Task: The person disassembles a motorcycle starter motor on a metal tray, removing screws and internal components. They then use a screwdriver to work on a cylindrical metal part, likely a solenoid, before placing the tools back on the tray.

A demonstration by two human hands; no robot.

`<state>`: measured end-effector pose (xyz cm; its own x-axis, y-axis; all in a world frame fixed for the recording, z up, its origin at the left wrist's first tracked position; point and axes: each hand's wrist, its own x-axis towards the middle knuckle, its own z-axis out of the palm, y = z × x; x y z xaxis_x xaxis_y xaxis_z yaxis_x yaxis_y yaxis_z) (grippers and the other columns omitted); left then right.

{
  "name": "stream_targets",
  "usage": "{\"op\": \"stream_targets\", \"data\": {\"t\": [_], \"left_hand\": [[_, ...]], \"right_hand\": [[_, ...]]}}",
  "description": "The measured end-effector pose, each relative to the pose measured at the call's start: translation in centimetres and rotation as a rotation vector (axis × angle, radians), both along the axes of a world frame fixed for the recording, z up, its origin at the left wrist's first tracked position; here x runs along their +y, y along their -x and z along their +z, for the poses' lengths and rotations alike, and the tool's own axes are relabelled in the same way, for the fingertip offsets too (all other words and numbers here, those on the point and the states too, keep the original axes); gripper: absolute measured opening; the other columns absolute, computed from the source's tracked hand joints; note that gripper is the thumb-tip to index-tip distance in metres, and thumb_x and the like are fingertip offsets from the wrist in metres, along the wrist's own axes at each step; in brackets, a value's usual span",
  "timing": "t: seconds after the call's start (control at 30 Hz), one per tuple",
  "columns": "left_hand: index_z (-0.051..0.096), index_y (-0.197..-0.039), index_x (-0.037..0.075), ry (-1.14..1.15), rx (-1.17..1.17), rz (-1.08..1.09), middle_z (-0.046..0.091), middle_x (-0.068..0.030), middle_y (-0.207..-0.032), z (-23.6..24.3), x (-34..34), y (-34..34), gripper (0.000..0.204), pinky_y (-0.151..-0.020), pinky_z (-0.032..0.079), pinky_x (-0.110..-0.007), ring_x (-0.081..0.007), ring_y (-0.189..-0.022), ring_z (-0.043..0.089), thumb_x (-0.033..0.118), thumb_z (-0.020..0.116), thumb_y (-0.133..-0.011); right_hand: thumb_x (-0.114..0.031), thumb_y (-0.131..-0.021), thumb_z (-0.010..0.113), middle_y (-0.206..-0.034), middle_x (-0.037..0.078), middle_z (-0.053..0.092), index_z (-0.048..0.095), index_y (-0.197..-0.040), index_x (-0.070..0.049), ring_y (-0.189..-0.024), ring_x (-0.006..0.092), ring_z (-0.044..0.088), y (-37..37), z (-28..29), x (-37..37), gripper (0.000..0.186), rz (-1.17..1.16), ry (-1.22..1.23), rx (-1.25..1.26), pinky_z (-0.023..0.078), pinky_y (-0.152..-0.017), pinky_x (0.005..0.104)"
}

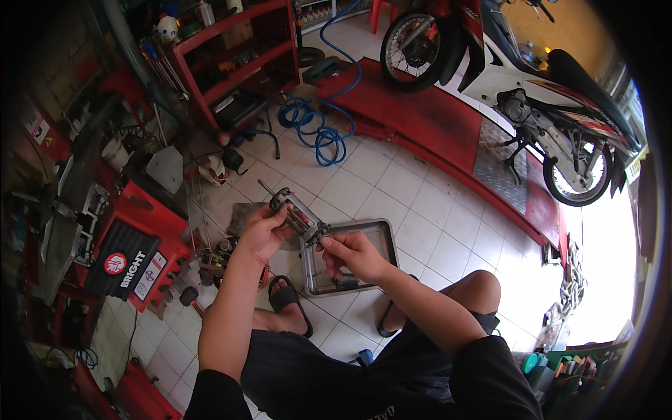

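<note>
Above the floor in front of me I hold a grey metal machine part (pixel 302 220) with a reddish inside and a thin rod jutting from its upper left end. My left hand (pixel 264 232) grips that upper end, thumb and fingers closed round it. At the lower right end, the fingertips of my right hand (pixel 355 256) pinch the same part. Beneath my right hand lies a rectangular metal tray (pixel 390 243), partly covered by my hands. A dark cylindrical piece (pixel 345 281) rests in it. The part's exact kind is too small to make out.
Assorted parts and tools (pixel 213 264) lie left of the tray, with a small bucket (pixel 212 171) beyond. A blue hose (pixel 308 126) coils on the tiles. A motorcycle (pixel 514 105) stands on a red lift platform (pixel 413 115). A red shelf (pixel 231 77) and a red machine (pixel 168 245) line the left.
</note>
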<state>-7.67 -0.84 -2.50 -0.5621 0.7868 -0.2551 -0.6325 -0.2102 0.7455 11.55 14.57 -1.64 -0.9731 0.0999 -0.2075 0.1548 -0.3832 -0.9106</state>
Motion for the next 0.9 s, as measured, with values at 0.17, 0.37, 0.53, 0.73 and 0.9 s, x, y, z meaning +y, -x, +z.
{"op": "stream_targets", "data": {"t": [0.17,0.37,0.53,0.73,0.9], "left_hand": [[0.059,-0.130,0.002,-0.029,0.001,0.018,0.067,-0.0077,-0.121,-0.4,-0.2,0.0,0.032,-0.096,0.054,-0.036,-0.0193,-0.110,0.065,0.014,0.059,-0.101],[0.064,-0.109,0.002,-0.045,-0.094,0.064,0.069,-0.0105,-0.108,-0.5,-0.1,0.0,0.017,-0.092,0.057,-0.040,-0.0236,-0.102,0.068,0.016,0.058,-0.102],[0.064,-0.109,0.003,-0.131,-0.187,0.073,0.069,-0.0095,-0.106,-1.6,-0.3,0.7,0.019,-0.089,0.058,-0.035,-0.0205,-0.099,0.068,0.019,0.059,-0.102],[0.065,-0.109,0.003,-0.152,-0.174,0.068,0.069,-0.0073,-0.106,-1.4,-0.3,0.7,0.019,-0.090,0.058,-0.034,-0.0205,-0.102,0.068,0.020,0.060,-0.101],[0.066,-0.108,0.005,-0.169,-0.065,0.152,0.072,-0.0064,-0.104,-0.6,0.3,-0.1,0.019,-0.084,0.058,-0.034,-0.0192,-0.099,0.070,0.021,0.062,-0.100]], "right_hand": [[-0.028,-0.103,0.060,-0.070,0.004,0.061,0.065,-0.095,0.002,-0.060,0.0153,0.063,0.3,0.2,-0.8,0.032,-0.067,-0.104,0.008,0.051,-0.055,0.0308],[-0.017,-0.091,0.070,-0.072,0.015,0.062,0.065,-0.091,0.000,-0.060,0.0308,0.064,0.5,1.4,-0.8,0.018,-0.355,-1.039,0.401,0.050,-0.054,0.0401],[-0.012,-0.087,0.076,-0.072,0.015,0.065,0.069,-0.093,0.002,-0.061,0.0294,0.067,0.6,2.3,-1.6,0.017,-0.483,-1.176,0.445,0.052,-0.054,0.0365],[-0.015,-0.088,0.076,-0.071,0.012,0.065,0.069,-0.089,0.001,-0.059,0.0222,0.067,1.2,2.1,-2.3,0.018,-0.495,-0.998,0.219,0.052,-0.054,0.0327],[-0.023,-0.094,0.070,-0.068,0.011,0.064,0.065,-0.087,0.003,-0.056,0.0215,0.062,3.2,0.6,-4.1,0.027,-0.899,-0.730,0.393,0.051,-0.053,0.0317]]}}
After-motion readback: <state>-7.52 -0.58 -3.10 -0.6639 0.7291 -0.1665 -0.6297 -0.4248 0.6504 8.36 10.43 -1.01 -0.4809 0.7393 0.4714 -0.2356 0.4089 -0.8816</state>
